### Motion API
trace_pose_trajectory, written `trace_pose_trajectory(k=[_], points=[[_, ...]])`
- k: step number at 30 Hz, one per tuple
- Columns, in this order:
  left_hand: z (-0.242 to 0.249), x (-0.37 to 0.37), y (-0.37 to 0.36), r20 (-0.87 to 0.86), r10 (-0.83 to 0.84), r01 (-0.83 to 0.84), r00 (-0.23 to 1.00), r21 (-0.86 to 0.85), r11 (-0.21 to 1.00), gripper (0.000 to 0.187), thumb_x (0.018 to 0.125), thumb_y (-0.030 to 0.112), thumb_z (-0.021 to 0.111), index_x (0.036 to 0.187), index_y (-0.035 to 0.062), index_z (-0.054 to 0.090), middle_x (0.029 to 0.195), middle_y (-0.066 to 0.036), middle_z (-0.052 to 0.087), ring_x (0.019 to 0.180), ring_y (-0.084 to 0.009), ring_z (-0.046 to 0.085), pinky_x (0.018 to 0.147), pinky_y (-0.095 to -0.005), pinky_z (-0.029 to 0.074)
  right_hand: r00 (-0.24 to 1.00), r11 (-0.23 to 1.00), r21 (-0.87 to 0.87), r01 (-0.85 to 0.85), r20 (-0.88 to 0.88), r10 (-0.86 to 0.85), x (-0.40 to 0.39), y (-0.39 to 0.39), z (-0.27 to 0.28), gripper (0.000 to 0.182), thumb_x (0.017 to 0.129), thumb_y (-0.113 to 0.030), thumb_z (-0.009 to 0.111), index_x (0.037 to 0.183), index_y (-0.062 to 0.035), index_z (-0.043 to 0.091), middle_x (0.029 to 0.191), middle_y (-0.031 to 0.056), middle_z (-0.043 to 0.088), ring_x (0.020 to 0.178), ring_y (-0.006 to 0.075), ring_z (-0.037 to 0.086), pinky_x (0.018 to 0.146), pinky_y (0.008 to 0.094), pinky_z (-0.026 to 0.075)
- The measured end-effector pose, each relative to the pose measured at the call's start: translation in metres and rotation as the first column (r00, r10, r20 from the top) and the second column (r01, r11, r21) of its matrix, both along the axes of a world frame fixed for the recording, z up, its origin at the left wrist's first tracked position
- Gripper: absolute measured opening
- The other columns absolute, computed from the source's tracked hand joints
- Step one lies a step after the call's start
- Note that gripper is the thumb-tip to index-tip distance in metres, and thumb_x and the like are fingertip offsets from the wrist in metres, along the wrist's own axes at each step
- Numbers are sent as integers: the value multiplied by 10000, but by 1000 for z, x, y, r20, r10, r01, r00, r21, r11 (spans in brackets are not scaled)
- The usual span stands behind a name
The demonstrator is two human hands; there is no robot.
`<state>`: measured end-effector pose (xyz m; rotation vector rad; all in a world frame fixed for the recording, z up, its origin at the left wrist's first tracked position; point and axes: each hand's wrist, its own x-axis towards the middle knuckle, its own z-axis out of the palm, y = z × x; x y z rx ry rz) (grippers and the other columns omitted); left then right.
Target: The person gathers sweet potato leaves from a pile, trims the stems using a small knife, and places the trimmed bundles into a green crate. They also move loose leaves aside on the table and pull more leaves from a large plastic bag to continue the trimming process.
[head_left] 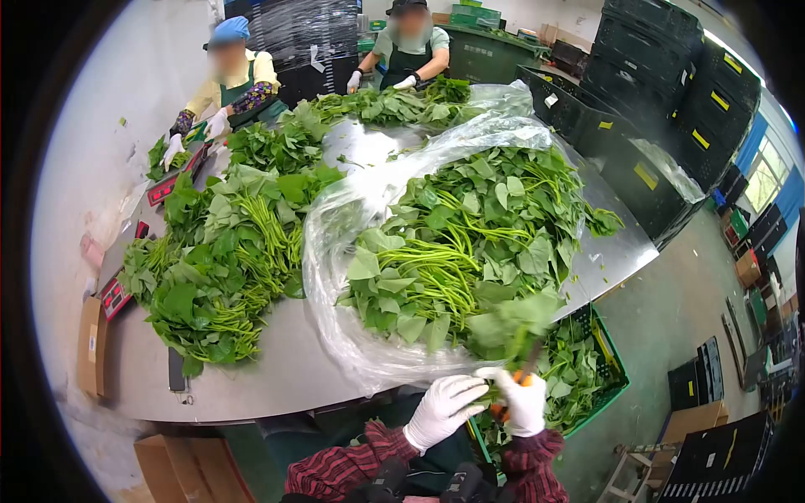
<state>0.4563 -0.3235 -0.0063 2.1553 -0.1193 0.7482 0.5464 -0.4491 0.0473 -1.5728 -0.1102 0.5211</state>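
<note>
My right hand (523,404), in a white glove, is closed around an orange-handled cutting tool (522,377) with a dark blade pointing up; its exact kind is partly hidden. Just above it, a bunch of leafy greens (513,325) is blurred by motion, its stems running down between my hands. My gloved left hand (443,411) is beside the right, fingers closed at the stem ends. In front lies a large heap of long-stemmed leafy greens (453,251) on an opened clear plastic bag (335,310). Below my right hand, a green crate (616,387) holds more leaves.
Another pile of greens (231,251) covers the left of the metal table (226,390), near red scales (113,298). Two gloved co-workers (243,92) (407,54) stand across the table. Black crates (637,67) are stacked at right; a cardboard box (189,469) sits lower left.
</note>
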Motion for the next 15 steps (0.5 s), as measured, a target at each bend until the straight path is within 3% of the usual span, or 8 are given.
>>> trace_pose_trajectory(k=[1,3,6,8,9,11,12,15], points=[[4,0,1,1,3,-3,1000,-1,1000,347,720,110,704,1059,73,636,1070,-76,619,1011,-275,566,853,-372,454,997,999,11,39,63,-40,5,-15,0,192,846,-176,610,872,-14,711,541,-49,515,411,24,375,401,190,277],[13,4,10,36,54,-60,998,177,982,342,729,88,689,1066,69,635,1097,-92,611,1032,-280,562,882,-387,449,978,982,24,185,97,-186,10,-38,11,188,848,-159,605,849,1,703,514,-53,490,397,26,368,400,197,285],[21,30,47,155,161,-192,975,210,959,329,744,43,649,1073,53,631,1088,-119,609,1053,-305,559,915,-406,445,977,974,-117,193,110,-181,30,-83,-6,192,842,-167,617,823,7,696,521,-43,496,419,36,403,411,212,313],[38,57,79,215,196,-254,957,284,925,331,763,58,628,1094,49,623,1102,-135,600,1068,-315,547,920,-412,439,907,821,-508,259,420,-26,46,-111,-52,218,822,-196,647,823,20,680,516,11,527,432,102,458,438,252,374],[47,72,93,225,211,-277,951,322,905,355,770,73,624,1124,52,607,1125,-140,592,1093,-313,532,941,-415,426,896,603,-733,314,439,68,47,-114,-56,321,794,-253,688,939,29,639,665,121,630,569,236,593,560,320,472],[49,105,123,116,225,-253,967,470,845,451,818,226,623,1236,79,537,1235,-138,540,1195,-317,455,1030,-423,340,703,553,-643,529,698,139,46,-130,-99,451,754,-299,733,1036,22,588,829,216,647,733,333,638,658,376,496],[50,119,135,71,225,-225,972,564,794,508,822,305,614,1280,117,501,1266,-151,515,1231,-323,418,1055,-440,294,821,509,-734,450,564,86,44,-130,-97,530,756,-331,730,1119,10,547,943,223,646,876,348,638,739,385,499],[51,139,155,-178,272,-84,946,673,735,650,803,495,589,1370,233,410,1322,-201,456,1312,-333,318,1101,-486,175,856,596,-704,386,515,54,36,-122,-92,516,779,-331,713,1139,4,554,949,209,651,874,340,638,750,371,494]])
